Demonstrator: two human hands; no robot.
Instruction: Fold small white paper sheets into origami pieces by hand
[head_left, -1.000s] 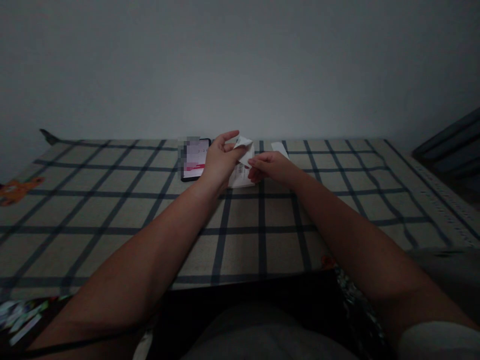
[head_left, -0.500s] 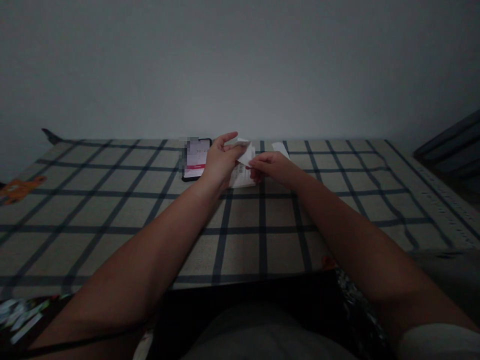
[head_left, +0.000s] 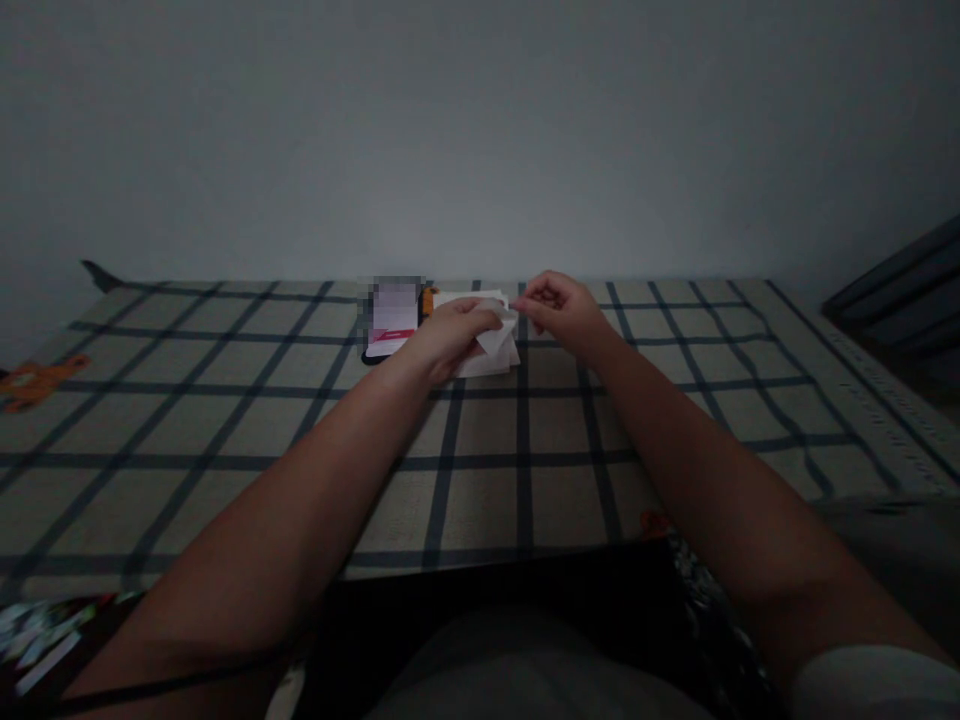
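Both my arms reach forward over a checked cloth point(head_left: 225, 400). My left hand point(head_left: 450, 335) rests palm down, its fingers pinching a small white paper piece point(head_left: 496, 338) above a white sheet point(head_left: 487, 360) lying on the cloth. My right hand point(head_left: 559, 303) hovers just right of it, fingers curled in a pinch; what it holds is too small to make out. A phone point(head_left: 391, 320) with a lit pink-and-white screen lies left of my left hand. A small orange thing point(head_left: 428, 298) shows beside the phone.
A plain wall rises behind the cloth's far edge. An orange shape point(head_left: 30, 382) lies at the far left. Dark furniture point(head_left: 900, 290) stands at the right. Colourful printed material point(head_left: 37, 630) shows at the lower left.
My left hand has dropped from raised to flat over the sheet. My right hand has lifted and moved back and right, covering the small white slip seen earlier.
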